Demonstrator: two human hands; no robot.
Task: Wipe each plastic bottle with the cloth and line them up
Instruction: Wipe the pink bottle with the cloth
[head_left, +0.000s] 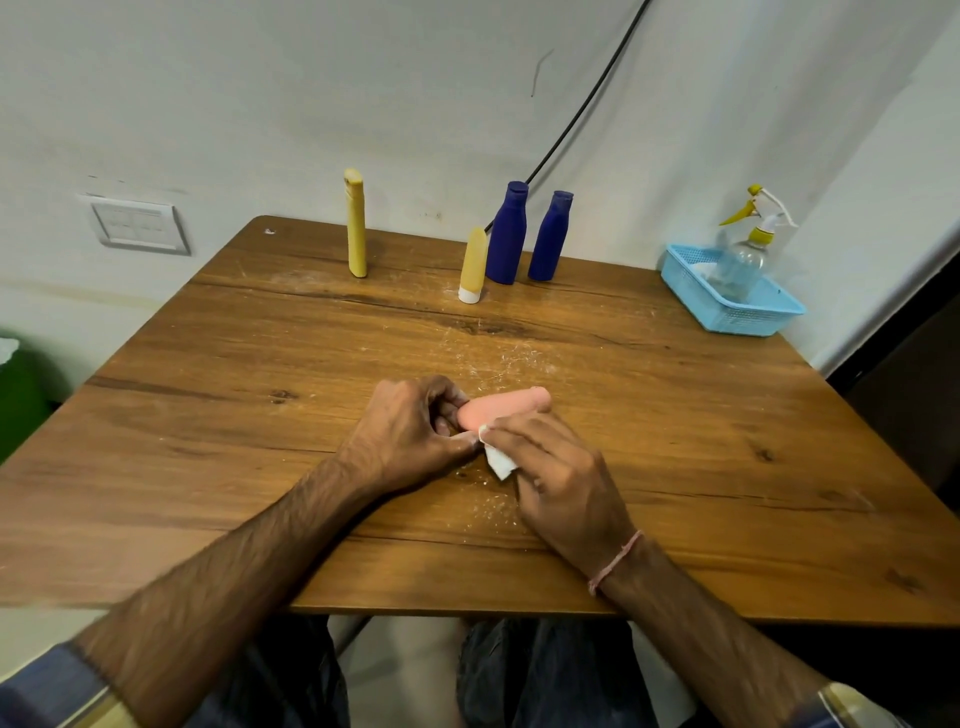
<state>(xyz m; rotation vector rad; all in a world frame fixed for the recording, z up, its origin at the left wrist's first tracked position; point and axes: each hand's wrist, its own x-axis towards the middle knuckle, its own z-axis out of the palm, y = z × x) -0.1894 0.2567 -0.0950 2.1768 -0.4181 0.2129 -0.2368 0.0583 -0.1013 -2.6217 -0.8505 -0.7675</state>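
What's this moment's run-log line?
step: wiping pink bottle | left hand: holds bottle | right hand: grips cloth against it | upright at back: tall yellow bottle, short yellow bottle, blue bottles

Soft, even indoor light is falling from above onto the wooden table (218, 426), throwing only faint, diffuse shadows under the left hand (410, 431) and right hand (561, 483) at the table's middle. The wide lens is bowing the table's edges and tilting the wall (260, 104) behind the table, and the sleeves (62, 686) below the table's near edge are smearing out of focus.
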